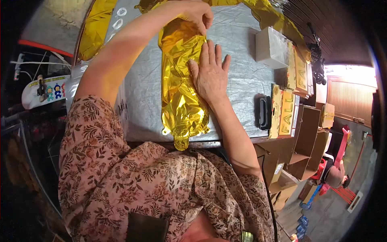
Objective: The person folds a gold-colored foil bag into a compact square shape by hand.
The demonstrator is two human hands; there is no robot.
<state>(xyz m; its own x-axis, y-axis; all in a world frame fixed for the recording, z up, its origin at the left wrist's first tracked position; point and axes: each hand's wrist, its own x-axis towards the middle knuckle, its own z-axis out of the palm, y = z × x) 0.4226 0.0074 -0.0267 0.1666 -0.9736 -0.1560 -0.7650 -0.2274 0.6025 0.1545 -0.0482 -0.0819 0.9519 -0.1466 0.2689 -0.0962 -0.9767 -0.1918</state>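
A shiny gold foil balloon [181, 92], flat and wrinkled, lies lengthwise on the grey-covered table [141, 88], its narrow tab over the near edge. My right hand [211, 74] rests flat along the foil's right edge, fingers spread and pointing away from me. Near the foil's far end, my left hand [196, 15] has its fingers curled down at the upper right corner of the foil; whatever is between the fingertips is too small to make out.
More gold foil [278, 22] lies along the table's far edge. On the right are a white box [272, 47], a black holder [264, 112] and cards lettered FALL [287, 113]. Cardboard boxes [304, 133] stand beyond, with another person [336, 175] farther off.
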